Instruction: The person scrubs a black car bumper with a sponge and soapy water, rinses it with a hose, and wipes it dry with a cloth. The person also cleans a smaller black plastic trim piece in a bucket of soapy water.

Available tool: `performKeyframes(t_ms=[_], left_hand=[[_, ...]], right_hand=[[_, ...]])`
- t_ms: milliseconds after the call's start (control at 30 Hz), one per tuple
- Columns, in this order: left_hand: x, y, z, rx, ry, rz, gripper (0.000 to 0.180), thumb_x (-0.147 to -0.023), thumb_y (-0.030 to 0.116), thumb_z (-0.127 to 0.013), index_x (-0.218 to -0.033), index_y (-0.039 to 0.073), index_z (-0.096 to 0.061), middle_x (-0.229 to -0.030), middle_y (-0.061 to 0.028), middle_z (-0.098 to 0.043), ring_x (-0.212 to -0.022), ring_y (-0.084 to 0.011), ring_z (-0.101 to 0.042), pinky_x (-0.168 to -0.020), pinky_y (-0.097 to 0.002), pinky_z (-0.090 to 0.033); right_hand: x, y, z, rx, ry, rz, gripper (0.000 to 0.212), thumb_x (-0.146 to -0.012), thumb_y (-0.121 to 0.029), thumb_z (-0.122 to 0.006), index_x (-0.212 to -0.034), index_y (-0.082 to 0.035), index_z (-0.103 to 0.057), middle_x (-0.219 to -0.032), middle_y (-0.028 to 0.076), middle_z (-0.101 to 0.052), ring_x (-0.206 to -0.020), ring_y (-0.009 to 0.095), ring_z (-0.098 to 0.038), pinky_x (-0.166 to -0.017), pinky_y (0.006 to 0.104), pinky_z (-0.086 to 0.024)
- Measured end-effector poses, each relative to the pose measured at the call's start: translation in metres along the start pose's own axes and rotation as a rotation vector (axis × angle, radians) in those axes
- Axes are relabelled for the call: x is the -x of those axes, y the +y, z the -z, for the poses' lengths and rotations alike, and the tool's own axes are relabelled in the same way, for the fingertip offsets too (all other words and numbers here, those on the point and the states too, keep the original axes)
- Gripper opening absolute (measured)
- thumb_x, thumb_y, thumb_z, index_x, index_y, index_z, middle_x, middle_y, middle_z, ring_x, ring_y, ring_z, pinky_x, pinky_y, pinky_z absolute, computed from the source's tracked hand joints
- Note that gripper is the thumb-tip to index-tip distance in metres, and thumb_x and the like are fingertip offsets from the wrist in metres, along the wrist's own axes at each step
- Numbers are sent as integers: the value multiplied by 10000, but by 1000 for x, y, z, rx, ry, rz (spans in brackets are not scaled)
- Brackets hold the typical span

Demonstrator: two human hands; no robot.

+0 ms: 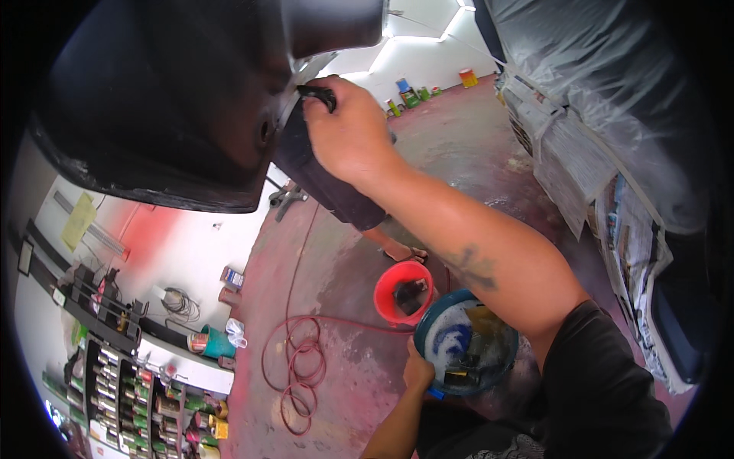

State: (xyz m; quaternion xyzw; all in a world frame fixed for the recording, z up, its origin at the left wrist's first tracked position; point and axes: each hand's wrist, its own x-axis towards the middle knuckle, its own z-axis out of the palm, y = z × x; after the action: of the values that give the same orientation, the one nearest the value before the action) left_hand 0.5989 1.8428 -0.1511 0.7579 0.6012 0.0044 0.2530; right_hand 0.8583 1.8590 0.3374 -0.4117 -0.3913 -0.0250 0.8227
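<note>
My right arm reaches up and forward to a large, glossy dark panel (168, 92) at the upper left. My right hand (348, 126) is closed on a small black flexible piece (319, 96), pressed near the panel's edge; its exact kind is unclear. Low in the picture, my left hand (418, 369) grips the side of a teal bucket (508, 358). Sudsy water, a blue cloth-like thing and a yellowish-brown piece show inside the bucket. A red bucket (380, 300) stands just beyond it, with a dark object in it.
Behind the panel stands another person in dark shorts (329, 183). A red hose (302, 367) lies coiled on the stained floor. Plastic and newspaper cover a vehicle (589, 145) at right. Shelves of cans (138, 405) fill the lower left; more cans (409, 96) stand along the far wall.
</note>
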Motion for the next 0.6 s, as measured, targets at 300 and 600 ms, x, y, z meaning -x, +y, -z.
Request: performKeyframes(t_ms=[300, 600], left_hand=[[8, 2, 2, -9, -7, 11, 991, -991, 191, -675, -1824, 247, -142, -1443, -273, -745, -1321, -484, -727, -1122, -578, -546], [9, 5, 2, -26, 5, 38, 993, -975, 189, -662, -1825, 246, -152, -1407, -285, -756, -1299, -495, -734, -1106, -586, -549]], right_hand=[[38, -24, -10, 21, -100, 111, 476, -1034, -8, -554, -1501, 54, -619, -1027, 284, -748, -993, 489, -730, -933, 526, -565], [33, -47, 9, -227, -298, -157, 637, -1048, -116, -657, -1631, 80, -491, -1299, 272, -659, -1141, 363, -690, -990, 481, -555]])
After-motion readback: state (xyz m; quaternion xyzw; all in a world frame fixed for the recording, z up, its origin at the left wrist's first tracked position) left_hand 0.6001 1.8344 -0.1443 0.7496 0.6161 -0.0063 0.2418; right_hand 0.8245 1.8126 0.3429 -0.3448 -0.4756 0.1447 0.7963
